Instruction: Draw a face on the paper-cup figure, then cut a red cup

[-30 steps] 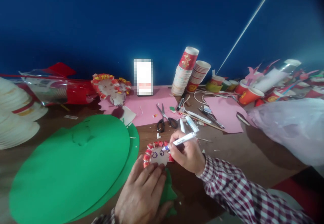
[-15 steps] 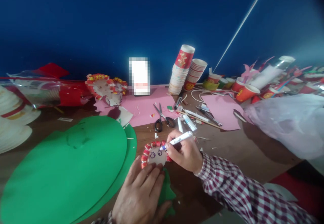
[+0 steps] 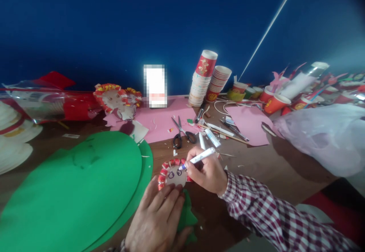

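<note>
A paper-cup lion face lies on the table, its white round ringed by curled red strips, with two dark purple eyes drawn on it. My left hand rests flat over its lower edge, fingers stretched out, hiding that part. In my right hand is a white acrylic marker, gripped between thumb and fingers. Its purple tip points down at the right-hand eye. Green paper shows beneath and beside my left hand. Just beyond the face lie black-handled scissors and the white marker cap.
Large green paper ovals cover the left side. Pink sheets lie farther back, near stacked paper cups. Similar red-and-yellow fringed faces stand at back left. A plastic bag and decorated cups occupy the right.
The whole view has shifted slightly. My right hand keeps the marker at the right-hand eye with hardly any movement, and my left hand stays on the face.
</note>
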`<state>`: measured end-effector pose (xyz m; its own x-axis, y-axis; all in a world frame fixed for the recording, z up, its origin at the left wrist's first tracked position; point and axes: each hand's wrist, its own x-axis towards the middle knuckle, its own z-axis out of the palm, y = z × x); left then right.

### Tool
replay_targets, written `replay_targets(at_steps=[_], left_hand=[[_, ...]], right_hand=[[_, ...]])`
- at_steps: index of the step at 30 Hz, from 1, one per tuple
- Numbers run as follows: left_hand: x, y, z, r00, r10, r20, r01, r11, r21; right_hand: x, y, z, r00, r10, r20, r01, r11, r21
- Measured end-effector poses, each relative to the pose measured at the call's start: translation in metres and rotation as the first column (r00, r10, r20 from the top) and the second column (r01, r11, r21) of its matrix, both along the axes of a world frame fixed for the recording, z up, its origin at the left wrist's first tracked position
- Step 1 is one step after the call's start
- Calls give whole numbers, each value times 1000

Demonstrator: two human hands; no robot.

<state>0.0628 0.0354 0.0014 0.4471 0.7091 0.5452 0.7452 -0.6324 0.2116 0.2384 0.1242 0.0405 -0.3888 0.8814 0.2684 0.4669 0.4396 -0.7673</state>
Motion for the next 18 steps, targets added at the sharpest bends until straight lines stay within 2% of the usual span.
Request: replay_targets(at_steps=[6, 18], left_hand=[[-1, 0, 1, 1000, -15, 1, 15, 1000, -6], [0, 0, 3, 1000, -13, 0, 13, 1000, -16]], right_hand=[[1, 0, -1, 999, -37, 9, 37, 999, 3], [1, -1, 0, 1000, -20, 11, 20, 1000, -10]])
